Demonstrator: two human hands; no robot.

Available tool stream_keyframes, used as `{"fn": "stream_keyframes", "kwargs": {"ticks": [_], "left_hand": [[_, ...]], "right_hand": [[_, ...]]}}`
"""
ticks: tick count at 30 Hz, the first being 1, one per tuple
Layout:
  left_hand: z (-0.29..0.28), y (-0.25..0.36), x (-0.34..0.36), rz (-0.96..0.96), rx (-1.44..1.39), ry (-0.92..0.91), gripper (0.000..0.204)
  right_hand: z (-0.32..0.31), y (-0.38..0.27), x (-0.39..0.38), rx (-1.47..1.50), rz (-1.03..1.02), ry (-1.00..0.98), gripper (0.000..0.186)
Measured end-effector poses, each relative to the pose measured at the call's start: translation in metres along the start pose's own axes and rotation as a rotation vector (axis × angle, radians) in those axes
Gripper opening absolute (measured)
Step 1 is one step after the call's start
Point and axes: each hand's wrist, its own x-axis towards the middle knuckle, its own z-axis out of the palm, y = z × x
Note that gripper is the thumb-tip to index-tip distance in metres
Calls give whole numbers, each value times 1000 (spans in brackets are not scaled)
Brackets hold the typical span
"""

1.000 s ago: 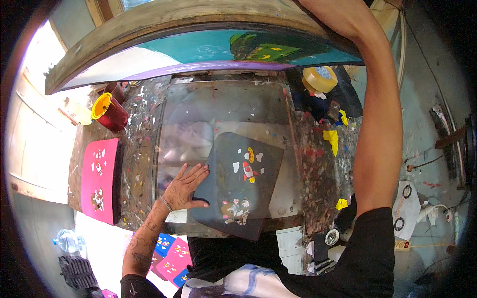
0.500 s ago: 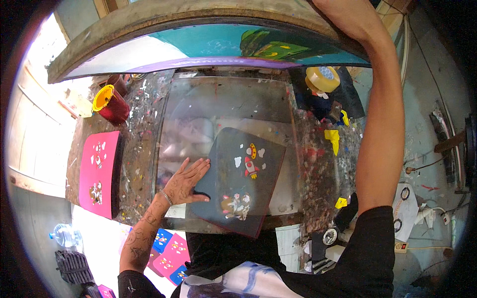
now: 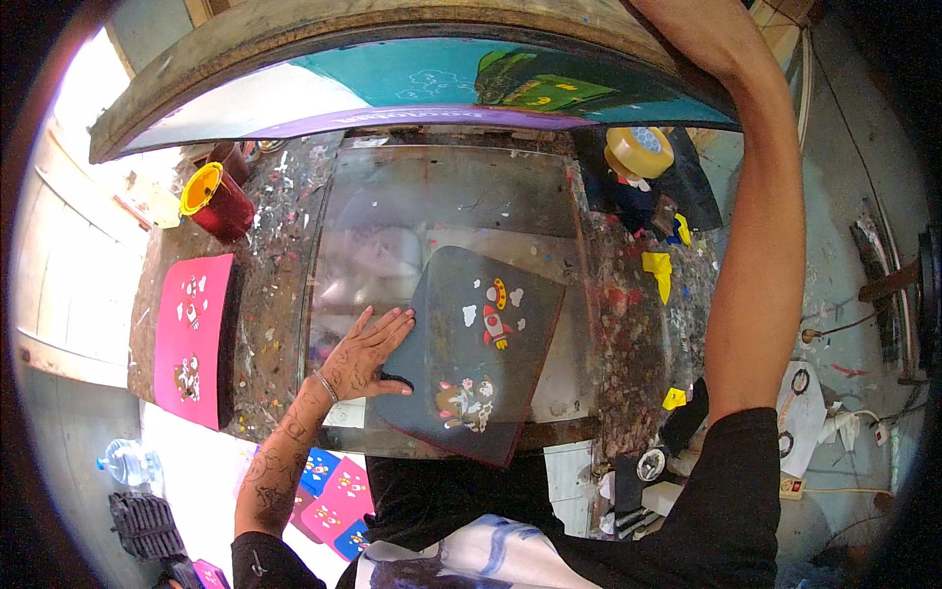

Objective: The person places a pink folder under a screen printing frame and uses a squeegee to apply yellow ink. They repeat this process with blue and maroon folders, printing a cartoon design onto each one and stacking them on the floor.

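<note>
My left hand (image 3: 371, 355) lies flat with fingers spread on the glossy work panel (image 3: 442, 191). Its fingertips and thumb reach the left edge of a dark grey sheet (image 3: 446, 339). The sheet lies askew and carries two small coloured pictures, a rocket with clouds and a cow-like animal. Across the top, a wooden-edged printing screen (image 3: 412, 83) is raised, its underside teal, white and purple. My right hand (image 3: 682, 27) is at the screen's upper right rim, holding it up; its fingers are hidden or cut off by the picture's edge.
A pink printed sheet or stack (image 3: 194, 339) lies at the table's left, below a dark red tub (image 3: 221, 206) with a yellow rim. Tape rolls (image 3: 638, 155) and yellow scraps (image 3: 657, 275) are on the right. More printed sheets (image 3: 339, 496) lie low at left, near a water bottle (image 3: 130, 461).
The view has shifted very slightly. Both hands, the grey sheet and the raised screen keep their places.
</note>
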Motion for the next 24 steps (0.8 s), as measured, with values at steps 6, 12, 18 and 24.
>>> {"fn": "stream_keyframes", "kwargs": {"ticks": [6,12,18,24], "left_hand": [[-1,1,1,-4,8,10,120],[-2,2,1,-4,36,2,122],[-5,8,0,-44,21,32,114],[28,122,73,85,-238,228,96]], "right_hand": [[0,-4,1,-48,52,-10,69],[1,5,4,0,8,-25,70],[3,13,6,-13,-22,-13,70],[6,5,-3,-12,48,-17,69]]}}
